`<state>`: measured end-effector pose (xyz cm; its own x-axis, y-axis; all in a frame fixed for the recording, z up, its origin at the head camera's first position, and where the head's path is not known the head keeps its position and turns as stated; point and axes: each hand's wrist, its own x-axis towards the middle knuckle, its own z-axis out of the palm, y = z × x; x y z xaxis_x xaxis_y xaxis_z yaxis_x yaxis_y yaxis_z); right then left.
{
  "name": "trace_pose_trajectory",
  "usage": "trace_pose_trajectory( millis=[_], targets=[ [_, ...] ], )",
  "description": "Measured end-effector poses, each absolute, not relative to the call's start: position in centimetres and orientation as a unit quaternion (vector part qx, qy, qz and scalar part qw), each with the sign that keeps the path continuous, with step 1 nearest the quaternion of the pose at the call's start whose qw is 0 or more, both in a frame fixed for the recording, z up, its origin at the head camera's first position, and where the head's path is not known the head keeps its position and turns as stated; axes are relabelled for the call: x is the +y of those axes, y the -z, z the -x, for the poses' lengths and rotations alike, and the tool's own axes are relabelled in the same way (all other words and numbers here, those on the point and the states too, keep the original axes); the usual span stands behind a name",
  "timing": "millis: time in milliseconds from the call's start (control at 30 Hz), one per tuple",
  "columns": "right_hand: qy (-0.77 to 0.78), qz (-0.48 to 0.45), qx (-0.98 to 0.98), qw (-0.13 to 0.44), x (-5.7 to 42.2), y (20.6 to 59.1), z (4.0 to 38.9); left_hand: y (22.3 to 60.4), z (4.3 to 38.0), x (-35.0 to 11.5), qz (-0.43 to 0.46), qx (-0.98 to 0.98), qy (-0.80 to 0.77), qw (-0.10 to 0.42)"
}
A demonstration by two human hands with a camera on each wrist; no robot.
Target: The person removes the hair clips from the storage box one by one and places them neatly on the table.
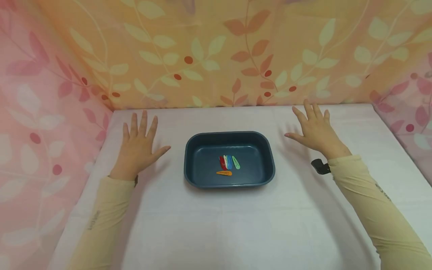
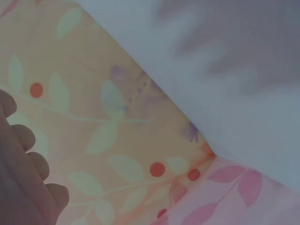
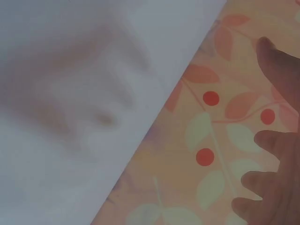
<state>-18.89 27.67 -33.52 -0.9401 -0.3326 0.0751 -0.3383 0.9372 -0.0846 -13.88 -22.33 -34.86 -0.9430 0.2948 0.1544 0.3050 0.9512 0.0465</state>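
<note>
A dark blue rectangular tray (image 1: 202, 179) sits on the white table. Inside it lie several snap hair clips: a red clip (image 1: 222, 163), a white clip (image 1: 225, 162), a blue clip (image 1: 229, 162) and a green clip (image 1: 236, 162) side by side, with an orange clip (image 1: 224, 173) crosswise below them. Left of the tray, my left hand (image 1: 136, 150) is spread with straight fingers and holds nothing. My right hand (image 1: 317, 131) is spread the same way on the tray's right, apart from it. Both wrist views show only fingers, table and curtain.
The white cloth-covered table (image 1: 216, 232) surrounds the tray. A yellow leaf-patterned curtain (image 1: 202, 56) hangs along its back edge, with pink patterned cloth (image 1: 40, 131) at the left and right sides. A black strap piece (image 1: 320, 167) sticks out at the right wrist.
</note>
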Motion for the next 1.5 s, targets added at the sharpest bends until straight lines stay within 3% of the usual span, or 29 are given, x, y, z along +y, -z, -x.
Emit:
trace_pose_trajectory(
  millis=[467,800,1500],
  targets=[
    [-0.142,-0.186,-0.971,0.054,26.1,32.5,17.8,37.2,10.0,-17.9,0.219,-0.968,0.098,0.079],
    [-0.217,-0.220,-0.951,0.029,22.5,30.9,15.7,39.0,8.3,-14.9,0.231,-0.961,0.132,0.069],
    [-0.325,-0.272,-0.899,-0.111,16.1,33.4,17.4,40.6,7.7,-14.1,0.203,-0.963,0.162,0.067]
  ],
)
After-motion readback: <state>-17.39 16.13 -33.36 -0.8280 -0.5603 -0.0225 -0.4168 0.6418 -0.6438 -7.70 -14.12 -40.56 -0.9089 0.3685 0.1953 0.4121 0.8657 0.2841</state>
